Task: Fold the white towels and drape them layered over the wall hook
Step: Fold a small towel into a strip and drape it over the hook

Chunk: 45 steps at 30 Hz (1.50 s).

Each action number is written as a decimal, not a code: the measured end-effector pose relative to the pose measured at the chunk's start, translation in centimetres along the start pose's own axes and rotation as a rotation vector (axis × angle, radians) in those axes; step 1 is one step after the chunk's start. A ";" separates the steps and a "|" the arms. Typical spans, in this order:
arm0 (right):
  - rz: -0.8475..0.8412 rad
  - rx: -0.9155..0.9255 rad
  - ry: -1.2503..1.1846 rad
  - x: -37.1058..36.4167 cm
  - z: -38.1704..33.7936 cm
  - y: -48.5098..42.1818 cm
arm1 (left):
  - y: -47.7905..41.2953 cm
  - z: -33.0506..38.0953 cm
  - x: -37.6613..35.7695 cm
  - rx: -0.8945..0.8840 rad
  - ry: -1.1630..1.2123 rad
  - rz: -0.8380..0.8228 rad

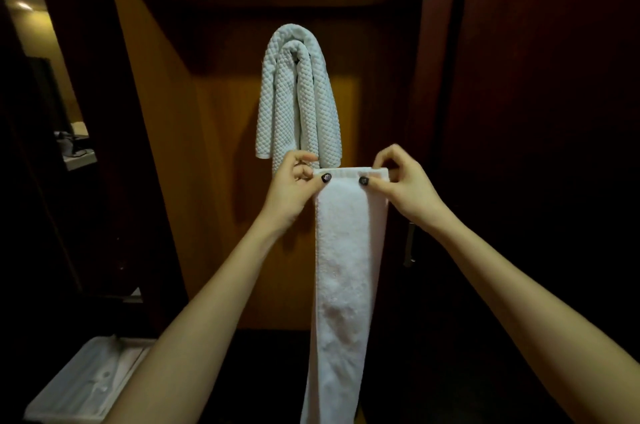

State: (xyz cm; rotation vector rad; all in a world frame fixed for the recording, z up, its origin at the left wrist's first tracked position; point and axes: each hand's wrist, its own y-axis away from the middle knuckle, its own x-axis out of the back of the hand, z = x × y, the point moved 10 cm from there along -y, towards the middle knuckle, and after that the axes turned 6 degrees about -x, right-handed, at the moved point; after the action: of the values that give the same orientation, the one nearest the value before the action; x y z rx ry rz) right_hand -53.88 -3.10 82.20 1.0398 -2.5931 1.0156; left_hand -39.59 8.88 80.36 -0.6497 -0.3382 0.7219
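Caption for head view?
Left hand and right hand pinch the folded white towel by its top edge, below layered waffle-weave towelling on the wall.

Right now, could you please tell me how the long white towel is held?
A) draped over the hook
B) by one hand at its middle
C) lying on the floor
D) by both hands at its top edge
D: the left hand and right hand each pinch the top edge of the long towel.

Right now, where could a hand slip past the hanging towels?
Bare wood panel lies left and right of the waffle towels. Their top is crowded with layers, and at their bottom the left hand and right hand pinch the long towel.
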 end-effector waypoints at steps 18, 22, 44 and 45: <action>-0.234 -0.265 -0.582 -2.9 2.4 -0.3 | -1.8 3.2 0.0 -0.007 -0.041 -0.021; -0.146 -0.246 -0.565 -3.4 1.7 -0.6 | 2.2 0.6 1.9 -0.033 -0.176 0.199; -0.073 -0.237 -0.692 -4.2 1.3 1.0 | 11.1 -6.2 1.1 0.114 -0.180 0.194; -0.091 -0.238 -0.699 -4.2 1.2 1.1 | 11.2 -7.1 0.7 0.183 -0.115 0.163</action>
State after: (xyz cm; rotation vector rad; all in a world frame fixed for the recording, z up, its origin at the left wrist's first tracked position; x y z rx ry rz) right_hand -51.38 -0.96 79.09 1.6518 -3.0325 0.3284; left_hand -41.20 12.67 67.73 -0.4668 -0.3227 0.9367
